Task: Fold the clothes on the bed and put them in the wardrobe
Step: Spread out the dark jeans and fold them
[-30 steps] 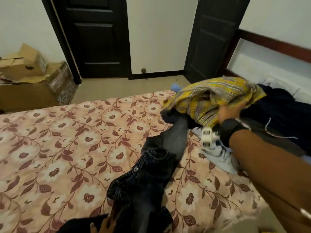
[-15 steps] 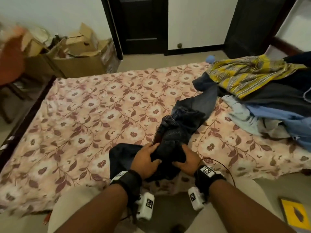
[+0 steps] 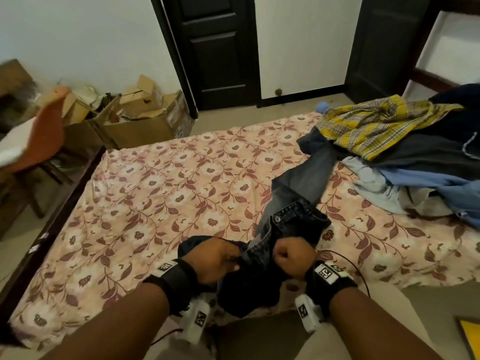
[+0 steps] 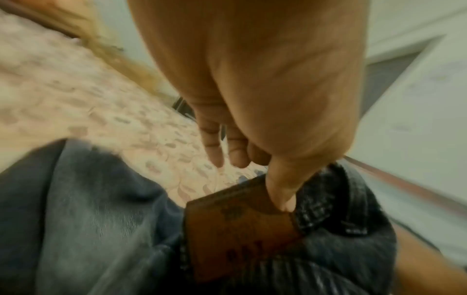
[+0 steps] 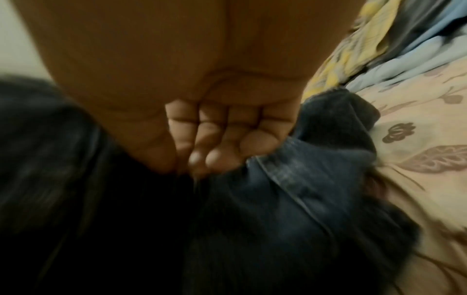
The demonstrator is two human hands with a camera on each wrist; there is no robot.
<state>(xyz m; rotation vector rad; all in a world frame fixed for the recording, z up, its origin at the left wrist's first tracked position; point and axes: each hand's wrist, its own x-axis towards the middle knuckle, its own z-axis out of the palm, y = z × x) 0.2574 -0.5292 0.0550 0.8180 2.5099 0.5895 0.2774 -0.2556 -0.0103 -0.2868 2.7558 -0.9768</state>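
Floral pink-and-maroon sheet spread across the bed (image 3: 161, 193), occupying most of the head view. Heaped at the bed's far right corner: pile of unfolded clothes (image 3: 426, 162), topped by a yellow plaid shirt (image 3: 376, 126), with dark, pale blue and grey garments beneath. Stretched from that pile toward the near edge: dark blue jeans (image 3: 298, 193), one faded leg lying flat on the sheet, waistband bunched and crumpled, metal button showing, lower part hanging over the bed's edge. Brown leather patch (image 4: 237, 235) on the waistband, stamped with dark marks too blurred to read. Left hand (image 3: 215, 258) at the waistband, thumb (image 4: 280, 191) pressed onto the patch, grip clamped on the denim, other fingers extended toward the sheet. Right hand (image 3: 292, 255) just beside it, fisted, fingers (image 5: 222, 139) curled into a fold of the jeans, grip clamped there too. Black straps with white tagged camera units on both wrists. Beyond the bed: cardboard boxes (image 3: 140, 118) against the wall, dark panelled door (image 3: 218, 48) behind.
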